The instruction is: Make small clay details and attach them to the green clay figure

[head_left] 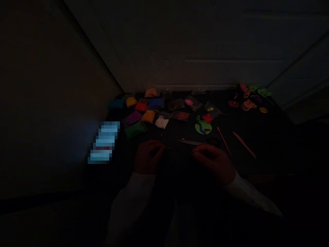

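Note:
In dim light, my left hand [149, 157] is over the front of the dark table, its fingertips pinched together. My right hand [216, 161] is opposite it, thumb and forefinger also pressed together. Anything between the fingers of either hand is too dark to make out. Scissors [192, 142] lie just beyond the hands, their handles close to my right hand. Behind them rests a round green clay figure [203, 127] with a wavy blue strip and red parts. A thin pink modelling tool [223, 140] and a pink plastic knife [244, 144] lie to the right.
Bags of coloured clay cover the back left, among them a green bag [133, 130], a white one [161, 121] and a blue one [156, 102]. Finished clay pieces [248, 104] cluster at the back right. A lit, blurred screen [105, 142] is at the left edge. A pale panel [221, 73] rises behind.

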`<state>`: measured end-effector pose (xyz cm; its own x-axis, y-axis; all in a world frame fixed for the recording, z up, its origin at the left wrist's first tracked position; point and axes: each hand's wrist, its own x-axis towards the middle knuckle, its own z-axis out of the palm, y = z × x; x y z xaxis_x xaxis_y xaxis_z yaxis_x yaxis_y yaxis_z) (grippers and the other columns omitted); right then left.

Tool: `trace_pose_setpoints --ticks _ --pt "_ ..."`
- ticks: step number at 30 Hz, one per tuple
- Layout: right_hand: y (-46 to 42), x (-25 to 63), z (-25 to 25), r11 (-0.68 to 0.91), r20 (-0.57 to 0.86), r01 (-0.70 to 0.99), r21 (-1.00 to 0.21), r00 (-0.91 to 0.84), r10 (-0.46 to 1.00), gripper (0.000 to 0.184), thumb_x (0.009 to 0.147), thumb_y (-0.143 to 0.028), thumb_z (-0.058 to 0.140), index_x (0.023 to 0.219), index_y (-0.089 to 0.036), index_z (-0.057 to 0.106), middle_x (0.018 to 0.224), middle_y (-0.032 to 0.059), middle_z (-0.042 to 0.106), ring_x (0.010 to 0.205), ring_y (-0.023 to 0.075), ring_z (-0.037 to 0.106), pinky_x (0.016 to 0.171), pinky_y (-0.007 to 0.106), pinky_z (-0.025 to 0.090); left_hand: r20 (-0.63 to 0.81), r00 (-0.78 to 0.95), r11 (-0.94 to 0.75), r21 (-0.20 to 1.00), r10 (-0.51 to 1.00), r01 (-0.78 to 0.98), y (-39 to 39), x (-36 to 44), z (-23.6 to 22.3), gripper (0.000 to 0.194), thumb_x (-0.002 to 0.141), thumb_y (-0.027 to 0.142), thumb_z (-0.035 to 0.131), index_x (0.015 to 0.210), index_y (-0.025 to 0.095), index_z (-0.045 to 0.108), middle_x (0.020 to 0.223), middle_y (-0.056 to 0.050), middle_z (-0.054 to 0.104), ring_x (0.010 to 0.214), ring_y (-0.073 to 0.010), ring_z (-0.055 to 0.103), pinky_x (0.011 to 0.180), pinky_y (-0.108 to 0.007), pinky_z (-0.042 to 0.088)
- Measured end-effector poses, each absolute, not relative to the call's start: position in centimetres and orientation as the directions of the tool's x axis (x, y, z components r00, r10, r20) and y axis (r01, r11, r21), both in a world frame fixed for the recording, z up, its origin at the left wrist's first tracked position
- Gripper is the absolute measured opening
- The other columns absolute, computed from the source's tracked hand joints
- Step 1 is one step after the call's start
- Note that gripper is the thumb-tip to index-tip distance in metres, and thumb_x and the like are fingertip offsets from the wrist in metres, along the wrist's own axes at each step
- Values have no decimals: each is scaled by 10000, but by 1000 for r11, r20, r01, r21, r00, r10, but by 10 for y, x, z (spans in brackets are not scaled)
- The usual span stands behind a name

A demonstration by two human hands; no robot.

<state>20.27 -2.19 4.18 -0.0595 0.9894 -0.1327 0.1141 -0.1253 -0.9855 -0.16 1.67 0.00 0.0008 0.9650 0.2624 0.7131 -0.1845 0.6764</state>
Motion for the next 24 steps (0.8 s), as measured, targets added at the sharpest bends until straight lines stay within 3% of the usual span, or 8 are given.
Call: trace_pose_setpoints --ticks 3,14,17,24 --pt "-22 201 33 -151 -161 128 -980 -65 985 164 671 -332 583 766 -198 590 733 -8 596 691 107 534 639 238 420 329 113 -277 509 938 815 22 -3 -14 139 677 288 561 728 193 650 807 -38 610 822 -168 515 779 -336 401" --pt "-22 204 30 -202 -206 96 -975 -37 978 173 657 -326 586 748 -179 584 725 -1 598 690 114 538 644 244 422 240 371 -428 263 897 865 24 8 -13 161 750 269 474 778 224 626 821 -6 629 787 -165 516 744 -337 387" --pt "-21 204 27 -210 -212 61 -976 -29 977 188 649 -339 593 751 -181 587 725 1 598 680 117 535 637 252 420 278 400 -471 273 873 839 21 10 -12 168 763 235 445 779 175 601 803 -34 625 771 -160 521 737 -317 397" --pt "-20 207 25 -250 -249 -39 -967 -22 968 181 641 -341 613 742 -192 592 695 -13 582 659 98 512 631 240 397 336 251 -380 404 908 832 20 13 -17 176 734 244 489 865 177 586 776 -40 625 764 -165 536 679 -286 424"
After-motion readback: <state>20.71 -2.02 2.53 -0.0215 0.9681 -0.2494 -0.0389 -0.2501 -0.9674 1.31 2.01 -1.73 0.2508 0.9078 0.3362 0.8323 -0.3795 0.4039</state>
